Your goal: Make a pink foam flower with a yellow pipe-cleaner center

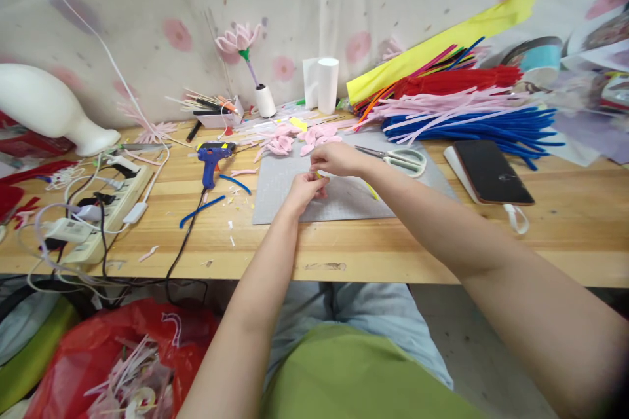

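Note:
Both my hands meet over the grey cutting mat (285, 200) at the table's middle. My left hand (305, 188) is closed in a pinch on a small pink piece, too small to name for sure. My right hand (335, 158) is closed just above it, fingers curled on the same small piece, with a thin yellow stick (372, 191) lying by it on the mat. Pink petal shapes (295, 139) lie at the mat's far edge. White-handled scissors (400, 158) rest right of my right hand.
A blue glue gun (211, 160) stands left of the mat, its cord running to a power strip (105, 209). Bundles of pipe cleaners (457, 111) lie at the back right. A phone (491, 171) lies right. A red bag (113, 360) sits below the table.

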### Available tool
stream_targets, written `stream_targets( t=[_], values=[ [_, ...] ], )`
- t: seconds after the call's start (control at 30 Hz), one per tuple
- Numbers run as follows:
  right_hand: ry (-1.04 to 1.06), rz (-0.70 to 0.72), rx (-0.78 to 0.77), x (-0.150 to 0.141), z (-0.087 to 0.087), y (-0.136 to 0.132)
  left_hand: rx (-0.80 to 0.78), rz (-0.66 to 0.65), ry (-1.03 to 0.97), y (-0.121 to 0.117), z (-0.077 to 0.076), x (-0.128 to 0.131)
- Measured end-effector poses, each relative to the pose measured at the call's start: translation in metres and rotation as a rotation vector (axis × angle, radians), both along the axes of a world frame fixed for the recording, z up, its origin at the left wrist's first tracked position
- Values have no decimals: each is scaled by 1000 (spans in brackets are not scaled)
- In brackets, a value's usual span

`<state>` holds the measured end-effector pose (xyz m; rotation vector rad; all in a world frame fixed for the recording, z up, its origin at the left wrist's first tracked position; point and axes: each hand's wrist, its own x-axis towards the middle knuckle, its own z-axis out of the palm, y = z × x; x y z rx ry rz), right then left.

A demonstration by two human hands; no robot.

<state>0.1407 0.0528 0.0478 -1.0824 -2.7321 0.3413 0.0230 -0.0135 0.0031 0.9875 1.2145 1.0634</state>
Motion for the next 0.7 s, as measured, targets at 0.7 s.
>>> stream_targets(
  t=[0.7],
  values=[
    [101,-181,90,9,14,0,-58,281,-389,5,6,-8]
  ],
)
